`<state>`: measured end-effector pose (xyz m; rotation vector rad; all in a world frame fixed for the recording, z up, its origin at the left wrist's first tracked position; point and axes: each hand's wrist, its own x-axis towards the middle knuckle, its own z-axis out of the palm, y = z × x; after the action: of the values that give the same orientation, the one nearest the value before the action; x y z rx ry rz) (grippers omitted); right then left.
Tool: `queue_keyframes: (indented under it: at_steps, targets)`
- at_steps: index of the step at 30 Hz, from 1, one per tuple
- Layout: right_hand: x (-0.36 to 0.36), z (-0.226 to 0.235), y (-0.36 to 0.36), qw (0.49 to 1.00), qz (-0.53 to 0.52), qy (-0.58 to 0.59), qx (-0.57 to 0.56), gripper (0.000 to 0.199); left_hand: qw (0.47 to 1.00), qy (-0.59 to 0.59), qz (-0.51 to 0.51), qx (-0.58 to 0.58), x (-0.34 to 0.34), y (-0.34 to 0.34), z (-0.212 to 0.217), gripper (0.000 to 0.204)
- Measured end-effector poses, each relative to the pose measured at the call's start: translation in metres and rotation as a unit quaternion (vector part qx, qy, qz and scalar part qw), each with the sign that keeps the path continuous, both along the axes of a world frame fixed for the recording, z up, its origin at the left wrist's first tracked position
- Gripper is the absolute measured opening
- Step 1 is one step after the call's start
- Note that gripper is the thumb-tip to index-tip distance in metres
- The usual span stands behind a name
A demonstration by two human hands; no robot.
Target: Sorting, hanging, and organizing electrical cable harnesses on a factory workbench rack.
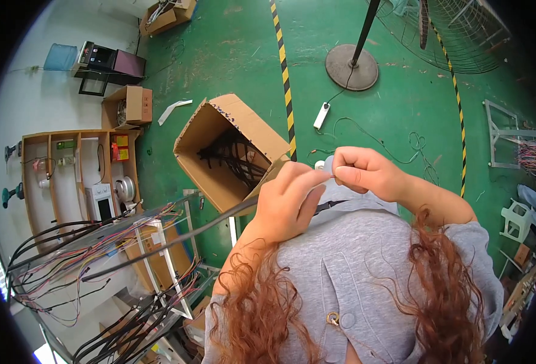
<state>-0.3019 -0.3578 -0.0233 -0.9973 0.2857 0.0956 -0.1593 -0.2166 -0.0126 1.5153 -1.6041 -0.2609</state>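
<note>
My left hand (289,197) is closed, thumb and fingers pinched in front of my chest. A long black cable (189,235) runs from the wire rack at the lower left up to this hand and goes into its grip. My right hand (370,172) is closed too, its fingertips meeting those of the left. What the right fingers pinch is too small to make out. A small whitish round thing (320,164) shows just beyond the fingertips; I cannot tell whether it is held. Below the hands a short dark strip (330,207) lies across the grey clothing.
An open cardboard box (259,124) holding black cables (234,155) stands just ahead. Coloured wires (98,242) and black cables hang over a metal rack at left. A fan base (352,67), a white power strip (321,115) and loose cord lie on the green floor.
</note>
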Motion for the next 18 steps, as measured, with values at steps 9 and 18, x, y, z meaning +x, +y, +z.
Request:
queue_keyframes:
  at_steps: [9,18]
  targets:
    - [0.001,-0.004,0.003,0.984,0.001,-0.066,-0.165,0.012,0.979,0.121,-0.016,0.162,0.003,0.002,-0.003,0.010]
    - [0.006,-0.010,-0.001,0.993,0.095,0.005,0.070,0.021,0.986,-0.164,-0.023,0.029,-0.001,0.010,0.007,0.012]
